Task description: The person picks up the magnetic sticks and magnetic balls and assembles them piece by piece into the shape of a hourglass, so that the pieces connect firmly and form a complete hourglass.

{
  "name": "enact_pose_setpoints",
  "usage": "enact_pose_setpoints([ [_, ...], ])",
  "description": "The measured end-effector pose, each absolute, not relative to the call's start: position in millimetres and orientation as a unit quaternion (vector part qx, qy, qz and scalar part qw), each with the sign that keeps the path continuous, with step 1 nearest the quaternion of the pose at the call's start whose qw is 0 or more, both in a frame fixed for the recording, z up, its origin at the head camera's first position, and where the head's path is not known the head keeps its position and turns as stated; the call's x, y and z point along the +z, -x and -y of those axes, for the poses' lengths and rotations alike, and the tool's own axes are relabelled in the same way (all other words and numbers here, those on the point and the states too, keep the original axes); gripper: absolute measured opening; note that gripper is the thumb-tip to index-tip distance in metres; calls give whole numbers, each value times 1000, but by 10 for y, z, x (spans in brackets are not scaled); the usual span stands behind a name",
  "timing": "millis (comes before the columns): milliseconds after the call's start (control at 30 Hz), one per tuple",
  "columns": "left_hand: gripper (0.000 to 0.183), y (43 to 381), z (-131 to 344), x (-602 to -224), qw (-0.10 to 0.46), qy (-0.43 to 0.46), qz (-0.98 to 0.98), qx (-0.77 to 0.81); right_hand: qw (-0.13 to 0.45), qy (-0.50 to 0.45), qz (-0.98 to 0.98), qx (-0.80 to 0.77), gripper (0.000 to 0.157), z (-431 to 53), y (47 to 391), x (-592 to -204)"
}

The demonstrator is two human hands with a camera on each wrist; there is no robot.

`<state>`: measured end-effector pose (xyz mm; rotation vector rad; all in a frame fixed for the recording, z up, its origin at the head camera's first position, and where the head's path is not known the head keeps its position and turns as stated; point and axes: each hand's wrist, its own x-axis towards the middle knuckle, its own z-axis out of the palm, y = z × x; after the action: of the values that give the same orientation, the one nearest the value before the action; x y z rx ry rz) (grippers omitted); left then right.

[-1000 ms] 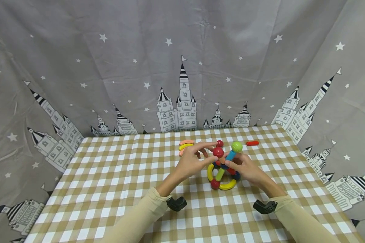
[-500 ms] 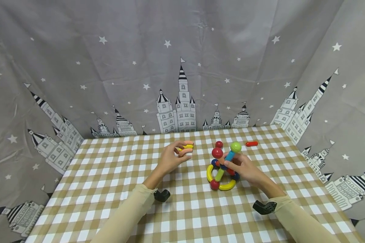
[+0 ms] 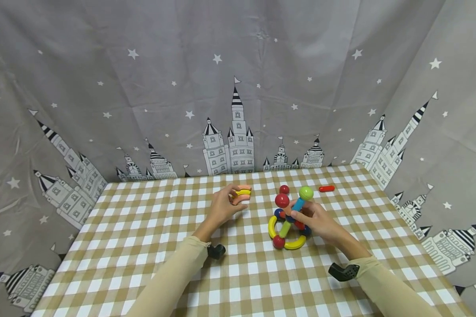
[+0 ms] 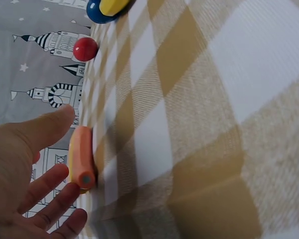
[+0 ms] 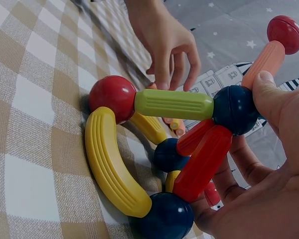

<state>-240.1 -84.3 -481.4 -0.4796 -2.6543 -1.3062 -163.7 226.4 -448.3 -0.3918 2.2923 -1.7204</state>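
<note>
My left hand (image 3: 221, 204) is at a small group of curved rods on the far middle of the table, its thumb and fingers apart around the near end. These are a yellow rod (image 3: 243, 192) between salmon rods (image 4: 82, 152). My right hand (image 3: 319, 220) holds a ball-and-rod magnetic toy at its upper joint, thumb by the dark blue ball (image 5: 235, 110). A ring of yellow curved rods (image 5: 114, 164) forms its base. Green and red straight rods rise to that joint. Above it, a salmon rod carries a red ball (image 3: 282, 200) and a blue rod a green ball (image 3: 306, 193).
A loose red ball (image 3: 284, 189) lies behind the toy. Farther right is a short red rod (image 3: 327, 188). The checked tablecloth (image 3: 150, 246) reaches back to a grey curtain (image 3: 162, 110) printed with castles and stars.
My left hand has left the toy's upper red ball and moved left to the curved rods, where it stays over the last half second. The right hand keeps its hold, nearly still.
</note>
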Motion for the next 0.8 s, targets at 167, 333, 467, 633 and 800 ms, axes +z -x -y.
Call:
enact_pose_setpoints([
  [167, 46, 2438, 832, -4865, 76, 154, 885, -433, 120, 137, -790, -586, 32, -2268, 1634, -4497],
  [333, 33, 2468, 834, -4890, 77, 155, 886, -430, 119, 136, -792, -583, 33, -2267, 1633, -4499],
  [467, 25, 2473, 816, -4884, 69, 172, 883, -430, 119, 137, -791, -584, 33, -2270, 1637, -4492],
  [633, 26, 2483, 770, -4871, 63, 183, 889, -415, 115, 139, -794, -580, 32, -2263, 1645, -4486],
  [800, 29, 2521, 718, -4850, 57, 178, 904, -386, 126, 130, -786, -591, 36, -2269, 1636, -4493],
])
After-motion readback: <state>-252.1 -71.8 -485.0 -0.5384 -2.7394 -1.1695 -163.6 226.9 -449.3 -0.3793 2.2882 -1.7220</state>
